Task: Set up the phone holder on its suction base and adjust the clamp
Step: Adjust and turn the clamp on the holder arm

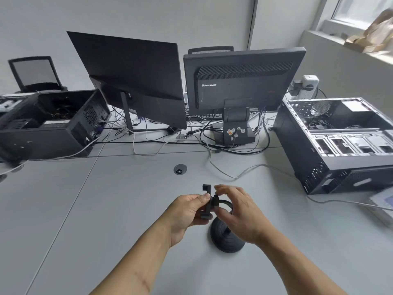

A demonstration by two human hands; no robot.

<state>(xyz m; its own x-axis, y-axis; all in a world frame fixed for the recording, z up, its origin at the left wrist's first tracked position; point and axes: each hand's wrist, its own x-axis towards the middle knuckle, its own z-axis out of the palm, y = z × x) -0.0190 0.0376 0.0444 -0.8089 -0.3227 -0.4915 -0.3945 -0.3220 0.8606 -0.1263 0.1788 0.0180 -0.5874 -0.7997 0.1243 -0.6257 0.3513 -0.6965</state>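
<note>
A black phone holder stands on the grey desk (127, 209), its round suction base (225, 239) flat on the surface in front of me. A curved neck rises from the base to the black clamp (206, 189), whose upper jaw sticks up above my fingers. My left hand (187, 211) grips the clamp body from the left, thumb on top. My right hand (238, 211) is closed around the joint behind the clamp where the neck meets it. The lower jaw is partly hidden by my left hand.
Two monitors (240, 79) face away at the back with tangled cables. An open black PC case (340, 141) stands at right, another (46, 124) at left. A round cable grommet (180, 169) and a grey cable (238, 175) lie beyond the holder.
</note>
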